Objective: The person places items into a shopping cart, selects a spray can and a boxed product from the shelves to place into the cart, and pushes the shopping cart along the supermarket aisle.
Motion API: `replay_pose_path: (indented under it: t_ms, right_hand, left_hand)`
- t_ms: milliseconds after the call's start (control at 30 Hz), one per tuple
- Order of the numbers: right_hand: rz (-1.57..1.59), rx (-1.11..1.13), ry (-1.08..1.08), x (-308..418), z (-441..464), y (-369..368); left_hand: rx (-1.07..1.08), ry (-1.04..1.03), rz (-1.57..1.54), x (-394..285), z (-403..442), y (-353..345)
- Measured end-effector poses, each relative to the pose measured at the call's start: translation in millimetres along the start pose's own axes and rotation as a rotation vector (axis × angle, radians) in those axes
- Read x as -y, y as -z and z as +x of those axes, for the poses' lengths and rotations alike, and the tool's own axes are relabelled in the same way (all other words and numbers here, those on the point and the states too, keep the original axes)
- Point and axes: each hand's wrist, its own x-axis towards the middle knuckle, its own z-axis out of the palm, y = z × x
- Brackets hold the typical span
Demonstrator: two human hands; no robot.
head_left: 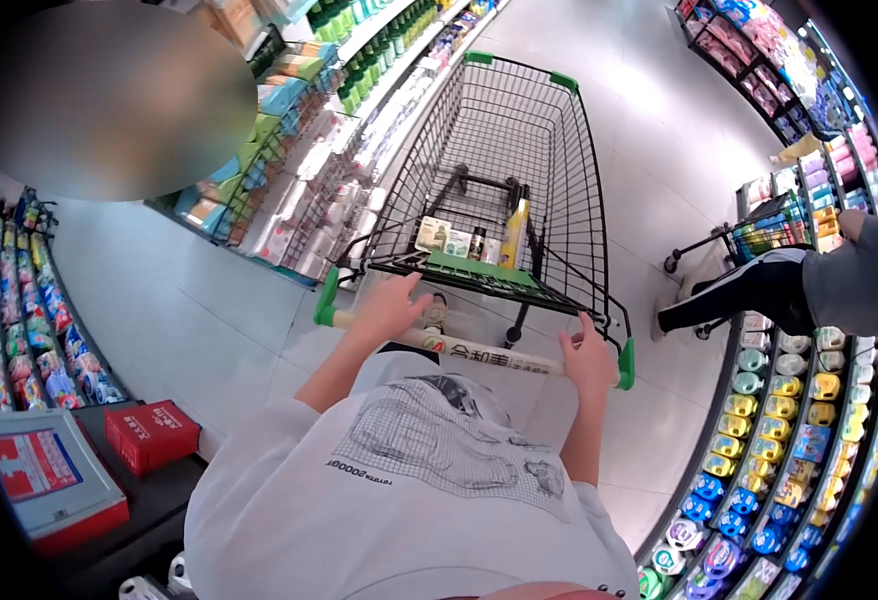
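Cream-coloured and lettered, the handle [489,355] of the shopping cart [574,200] runs crosswise just ahead of my shirt [429,520], the basket reaching away over the pale floor [659,200]. My left hand [391,308] lies across its left part, fingers loosely spread toward the basket; my right hand [589,350] drapes near the other end, fingers also apart. I can't tell how firmly either palm presses. To steer well, I'd keep my hands this wide and push evenly, since lopsided pressure could swing the front into the shelved goods [324,190] close on the left. I'd also leave room for the person [844,285] beside a second cart [774,228] on the right, and step short so my shoe [436,313] clears the frame.

The cart is black wire mesh, with green caps at its far corners and a green strip along its near edge. Some pale packages [431,235], a dark bottle [476,243] and a long yellow pack [515,235] sit at the near end.
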Motion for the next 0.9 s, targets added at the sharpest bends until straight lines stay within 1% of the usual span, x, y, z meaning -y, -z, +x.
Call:
replay_pose_path:
  t_ms: [33, 67, 100, 133, 200, 233, 267, 333, 367, 533, 633, 767, 867, 900]
  right_hand:
    - [0.010, 0.000, 0.027, -2.2, 10.1, -4.0]
    - [-0.028, 0.039, -0.002, 1.6, 17.7, -2.9]
    - [-0.063, 0.073, -0.035, 12.3, 24.2, 0.6]
    - [-0.094, 0.108, -0.067, 19.5, 31.5, 4.5]
    - [-0.079, 0.143, -0.052, 22.7, 48.9, 0.8]
    - [-0.074, 0.152, -0.056, 29.3, 56.2, 1.8]
    - [-0.072, 0.163, -0.062, 34.2, 62.6, 3.5]
    - [-0.091, 0.165, -0.062, 43.4, 78.7, 2.9]
    - [-0.103, 0.170, -0.064, 46.3, 85.0, 2.5]
    - [-0.100, 0.134, -0.078, 64.6, 119.6, 4.4]
    - [-0.123, 0.102, -0.093, 69.5, 134.4, 3.8]
    - [-0.113, 0.141, -0.115, 74.6, 153.6, -0.5]
    - [-0.100, 0.173, -0.125, 86.3, 163.3, 6.2]
    - [-0.090, 0.198, -0.131, 90.0, 166.9, 9.6]
  left_hand:
    - [0.013, 0.015, -0.030, -2.2, 5.8, 5.7]
    - [0.025, 0.025, -0.061, -3.6, 15.3, 11.4]
    - [-0.010, 0.006, -0.094, -3.0, 22.0, 13.5]
    - [-0.012, 0.000, -0.085, -4.9, 29.7, 15.7]
    - [-0.020, 0.004, -0.050, -5.2, 42.4, 28.6]
    - [0.029, 0.040, 0.000, -7.7, 51.8, 36.4]
    - [0.020, 0.034, 0.025, -4.3, 60.5, 36.8]
    - [0.002, 0.020, 0.069, 0.6, 78.8, 38.3]
    - [0.052, 0.051, 0.068, 2.7, 87.3, 39.9]
    - [0.077, 0.021, 0.060, 1.6, 126.4, 54.6]
    - [0.148, 0.013, 0.056, 0.2, 141.8, 64.8]
    - [0.166, 0.016, 0.075, 4.7, 162.1, 71.8]
    - [0.104, 0.028, 0.075, 3.0, 172.8, 77.4]
    - [0.035, -0.010, 0.094, 5.4, 175.6, 74.6]
